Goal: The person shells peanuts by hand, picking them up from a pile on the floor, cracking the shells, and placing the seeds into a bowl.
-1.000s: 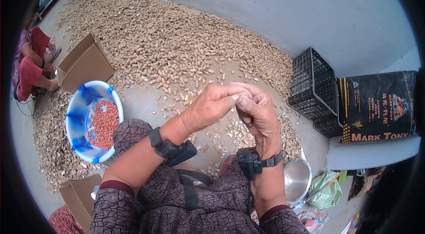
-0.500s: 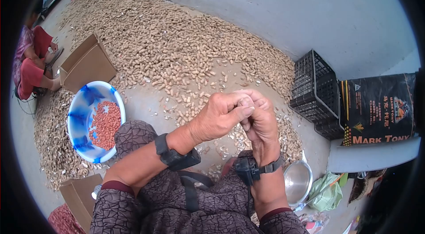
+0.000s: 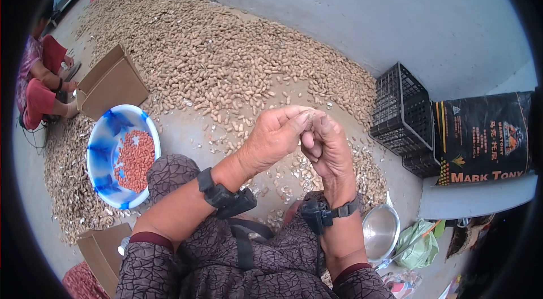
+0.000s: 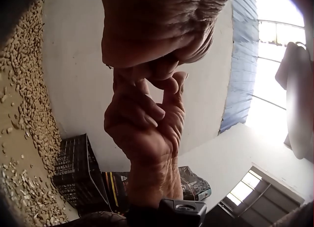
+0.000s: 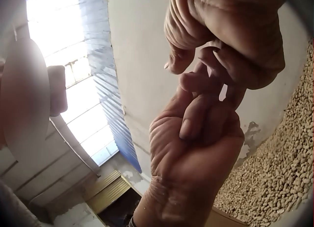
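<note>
In the head view my left hand [image 3: 276, 134] and right hand [image 3: 331, 149] meet in front of me, above the floor. Thumbs and forefingers of both pinch a small peanut [image 3: 310, 120], mostly covered by the fingertips. The right hand's other fingers curl in toward its palm. From the left wrist the two hands overlap at the fingers, hiding what lies between them. Behind them spreads a large heap of unshelled peanuts [image 3: 226, 56]. A blue and white basin [image 3: 100, 152] at the left holds shelled red peanut kernels [image 3: 134, 163].
Broken shells [image 3: 305, 172] litter the floor below the hands. A cardboard box [image 3: 113, 84] stands behind the basin, near a seated person [image 3: 42, 81]. On the right are a black plastic crate [image 3: 401, 109], a black printed sack [image 3: 483, 138] and a metal bowl [image 3: 380, 231].
Both hands have stayed together, their fingers and thumbs shifting around the small peanut. The left thumb crossed over toward the right hand, then drew back. The basin and heap stay put.
</note>
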Demonstrator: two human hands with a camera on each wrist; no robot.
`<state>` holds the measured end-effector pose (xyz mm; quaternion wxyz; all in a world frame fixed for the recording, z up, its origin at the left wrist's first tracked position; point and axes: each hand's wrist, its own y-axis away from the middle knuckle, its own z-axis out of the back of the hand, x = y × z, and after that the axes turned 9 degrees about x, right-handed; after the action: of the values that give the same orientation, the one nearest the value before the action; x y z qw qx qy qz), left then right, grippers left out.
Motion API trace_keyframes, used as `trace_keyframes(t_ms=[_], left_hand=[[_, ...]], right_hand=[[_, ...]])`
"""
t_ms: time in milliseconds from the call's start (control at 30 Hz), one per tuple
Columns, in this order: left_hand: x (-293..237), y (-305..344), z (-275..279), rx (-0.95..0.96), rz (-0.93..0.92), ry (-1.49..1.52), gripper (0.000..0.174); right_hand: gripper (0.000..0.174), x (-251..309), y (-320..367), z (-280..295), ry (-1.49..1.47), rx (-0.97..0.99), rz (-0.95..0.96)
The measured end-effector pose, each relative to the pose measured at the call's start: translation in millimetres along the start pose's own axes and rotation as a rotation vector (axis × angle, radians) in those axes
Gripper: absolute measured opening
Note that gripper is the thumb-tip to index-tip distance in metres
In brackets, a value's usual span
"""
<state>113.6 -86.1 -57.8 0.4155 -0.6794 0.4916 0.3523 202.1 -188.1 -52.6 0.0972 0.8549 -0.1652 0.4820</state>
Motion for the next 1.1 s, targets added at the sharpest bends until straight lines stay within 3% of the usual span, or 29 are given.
trace_keyframes(t_ms=[167,400,467,1100], left_hand=[[-1,-1,6,-0.065,0.014,0.022,0.027],[8,-4,9,-0.078,-0.073,-0.044,0.024],[9,-4,10,-0.078,-0.156,-0.297,0.021],[9,2,11,-0.056,-0.307,-1.016,0.017]], right_hand=[[0.025,8,-2,2,0.224,-0.103,0.080],[0.016,9,-1,1,0.215,-0.105,0.010],[0.012,8,-2,2,0.181,-0.122,0.003],[0.005,11,-3,15,0.035,0.040,-0.126]])
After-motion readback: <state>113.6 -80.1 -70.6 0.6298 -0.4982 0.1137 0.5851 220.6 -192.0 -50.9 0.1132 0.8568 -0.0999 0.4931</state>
